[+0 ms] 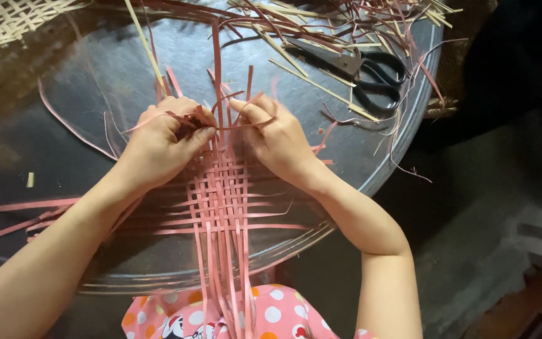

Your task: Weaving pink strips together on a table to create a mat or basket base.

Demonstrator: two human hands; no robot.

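Head view: two hands weave pink strips on a round dark tray.

Leftmost, loose pink strips [29,216] lie flat on the tray [95,81]. The left hand [158,141] is curled tight, pinching a thin strip at the top edge of the pink woven mat [221,194], seemingly to hold the weave firm. The right hand [277,141] is half closed, fingertips gripping that strip's other end. Black scissors [362,69] lie farther right.

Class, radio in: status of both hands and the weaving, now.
Left hand and right hand pinching pink strips at the woven mat's top edge. Black scissors lie clear, beyond the right hand.
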